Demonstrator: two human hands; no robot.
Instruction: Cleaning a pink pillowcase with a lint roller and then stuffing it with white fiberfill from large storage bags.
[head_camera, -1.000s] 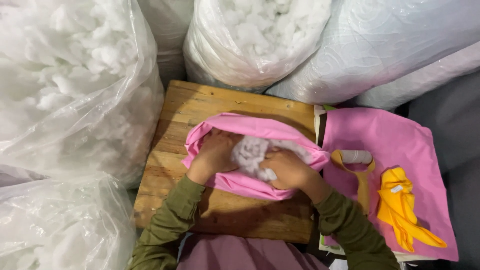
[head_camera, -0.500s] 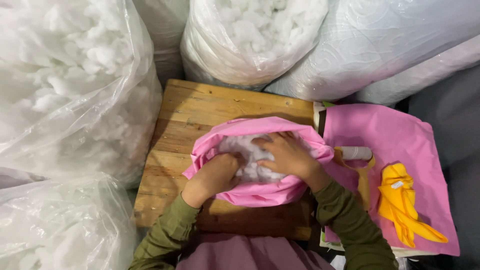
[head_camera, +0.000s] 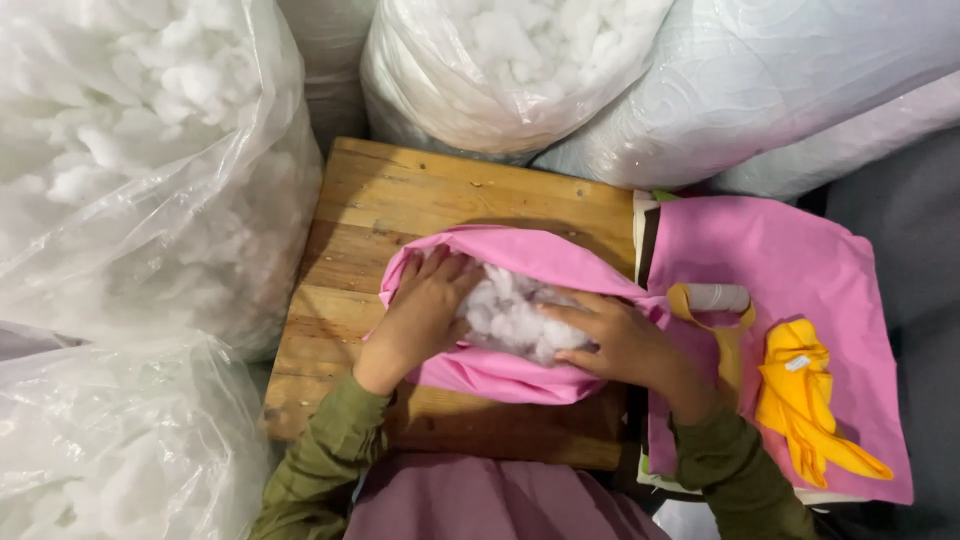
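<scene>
Pink cover (head_camera: 520, 375) lies on wooden worktop (head_camera: 420, 200), mouth up. Left hand (head_camera: 420, 315) spreads flat inside its rim, holding it wide; right hand (head_camera: 620, 340) presses white stuffing (head_camera: 510, 315) down, fingers seemingly loose, not clamped.

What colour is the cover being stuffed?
Pink cover, holding white stuffing; head view.

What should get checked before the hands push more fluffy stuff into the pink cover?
1. Left hand on the pink cover's opening edge: ok.
2. Right hand on the white stuffing: ok.
3. Cover lying fully on the wooden board: ok.
4. Opening wide enough to show the stuffing: ok.
5. Corners of the cover filled: cannot tell, hidden.
6. Yellow fabric lying apart from the hands, on the pink cloth: ok.
</scene>
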